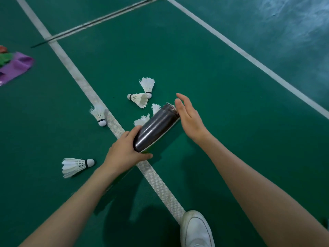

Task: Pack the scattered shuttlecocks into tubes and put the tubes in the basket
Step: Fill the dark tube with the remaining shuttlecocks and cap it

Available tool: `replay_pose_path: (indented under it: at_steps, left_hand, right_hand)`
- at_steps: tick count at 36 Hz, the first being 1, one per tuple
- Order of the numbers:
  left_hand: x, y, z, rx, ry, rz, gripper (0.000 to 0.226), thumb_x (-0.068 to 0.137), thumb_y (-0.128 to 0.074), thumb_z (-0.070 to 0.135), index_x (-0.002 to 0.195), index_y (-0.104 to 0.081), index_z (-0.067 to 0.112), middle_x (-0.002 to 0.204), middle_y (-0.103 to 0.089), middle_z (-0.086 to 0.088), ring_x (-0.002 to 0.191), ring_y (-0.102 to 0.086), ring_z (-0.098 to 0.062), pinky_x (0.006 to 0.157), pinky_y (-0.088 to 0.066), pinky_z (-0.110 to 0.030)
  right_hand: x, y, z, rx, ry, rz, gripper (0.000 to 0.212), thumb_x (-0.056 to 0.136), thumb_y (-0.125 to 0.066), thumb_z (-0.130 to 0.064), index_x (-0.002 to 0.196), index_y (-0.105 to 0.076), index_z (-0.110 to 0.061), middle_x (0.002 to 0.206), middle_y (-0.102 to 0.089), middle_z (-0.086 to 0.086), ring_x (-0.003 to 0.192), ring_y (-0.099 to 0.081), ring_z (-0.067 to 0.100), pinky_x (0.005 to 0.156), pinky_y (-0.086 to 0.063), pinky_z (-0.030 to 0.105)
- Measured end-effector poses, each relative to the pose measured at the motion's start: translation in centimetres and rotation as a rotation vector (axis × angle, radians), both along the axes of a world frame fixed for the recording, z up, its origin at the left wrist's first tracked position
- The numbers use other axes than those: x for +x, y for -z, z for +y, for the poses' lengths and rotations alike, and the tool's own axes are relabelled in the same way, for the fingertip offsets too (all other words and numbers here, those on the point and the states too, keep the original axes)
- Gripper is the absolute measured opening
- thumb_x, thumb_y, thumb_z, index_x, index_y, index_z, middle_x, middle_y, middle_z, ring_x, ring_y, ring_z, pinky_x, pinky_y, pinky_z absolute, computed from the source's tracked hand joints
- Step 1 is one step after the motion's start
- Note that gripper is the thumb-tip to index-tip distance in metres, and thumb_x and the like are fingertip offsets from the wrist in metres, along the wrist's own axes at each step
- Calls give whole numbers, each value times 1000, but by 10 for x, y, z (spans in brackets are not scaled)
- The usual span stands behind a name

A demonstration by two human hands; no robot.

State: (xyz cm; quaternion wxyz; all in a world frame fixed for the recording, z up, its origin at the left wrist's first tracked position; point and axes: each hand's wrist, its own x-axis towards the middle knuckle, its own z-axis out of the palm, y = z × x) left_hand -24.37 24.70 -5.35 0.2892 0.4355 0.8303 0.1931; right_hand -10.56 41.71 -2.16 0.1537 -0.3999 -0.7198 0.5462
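My left hand [124, 152] grips the near end of a dark shuttlecock tube [156, 127], held tilted above the green court floor. At the tube's far mouth my right hand [188, 116] is flat against it, fingers spread, holding nothing. Several white shuttlecocks lie on the floor: one at the lower left [76, 165], one on the white line [98, 115], two close together further off [140, 98] [147, 85]. Feathers of two more [142, 120] [155, 108] show from behind the tube. No basket is in view.
A white court line [156, 182] runs diagonally under my hands. My white shoe [195, 229] stands on it at the bottom. Purple, green and red items [16, 66] lie at the far left. A dark thin pole [99, 20] lies across the floor at the top.
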Motion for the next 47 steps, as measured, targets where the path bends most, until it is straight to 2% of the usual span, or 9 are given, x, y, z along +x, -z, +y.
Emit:
replay_pose_path:
  at_steps: [3, 10, 16, 21, 26, 29, 31, 40, 47]
  left_hand:
    - [-18, 8, 8, -46, -88, 5, 87, 60, -80, 52, 133, -35, 38, 109, -54, 6, 92, -57, -16, 82, -53, -38]
    - [-63, 15, 36, -148, -160, 84, 92, 61, -78, 58, 134, -35, 23, 112, -55, -2, 91, -59, -22, 79, -56, -41]
    - [-76, 15, 36, -204, -139, 77, 85, 60, -78, 59, 126, -37, 24, 106, -54, -2, 87, -59, -22, 77, -56, -41]
    - [-72, 13, 22, -215, -150, 80, 88, 64, -78, 57, 132, -33, 24, 108, -52, 0, 88, -57, -21, 74, -54, -36]
    - [-60, 8, 6, -172, -116, 81, 93, 64, -78, 59, 138, -30, 29, 111, -51, 4, 88, -57, -16, 77, -54, -35]
    - [-49, -1, -5, -124, -104, 79, 92, 65, -78, 57, 139, -29, 33, 114, -50, 8, 91, -56, -14, 79, -52, -33]
    - [-40, -8, -13, -103, -87, 87, 93, 67, -77, 56, 141, -26, 34, 113, -46, 11, 93, -53, -13, 80, -48, -31]
    - [-11, -19, -35, -41, 23, 94, 98, 66, -72, 65, 145, -20, 40, 116, -39, 21, 95, -48, -8, 87, -48, -34]
    - [1, -23, -44, 5, 84, 99, 98, 65, -74, 64, 144, -20, 42, 118, -44, 20, 100, -54, -11, 85, -50, -36]
  right_hand:
    - [-21, 27, 21, 77, 54, -45, 44, 101, -36, -40, 140, -39, -20, 122, -56, 2, 119, -50, 19, 104, -36, 34]
    - [-51, 70, 43, 292, -366, -545, 66, 94, -54, -28, 150, -19, -28, 151, -19, 13, 139, -17, 33, 111, -27, 48]
    - [-79, 71, 37, 270, -335, -529, 66, 95, -53, -23, 149, -17, -12, 146, -36, 18, 135, -30, 36, 107, -33, 51]
    - [-78, 69, 29, 342, -157, -593, 38, 97, -45, -13, 134, -38, -10, 121, -56, 17, 102, -55, 35, 78, -42, 36]
    - [-63, 52, 32, 206, 280, -209, 25, 97, -46, -12, 121, -51, -10, 111, -60, 7, 99, -56, 23, 84, -43, 28]
    - [-48, 30, 27, 125, 358, 114, 9, 96, -52, -15, 104, -52, -20, 93, -56, -6, 86, -54, 12, 71, -42, 11]
    - [-37, 16, 22, 133, 337, 225, 12, 96, -54, -18, 96, -50, -30, 89, -56, -9, 83, -53, 9, 76, -45, 15]
    - [21, -19, -7, 246, 228, 332, 11, 97, -53, -14, 99, -55, -25, 80, -59, -17, 75, -53, 2, 73, -46, 24]
    - [41, -21, -13, 279, 236, 260, 24, 96, -54, -11, 97, -54, -35, 77, -60, -20, 73, -55, -8, 71, -43, 11]
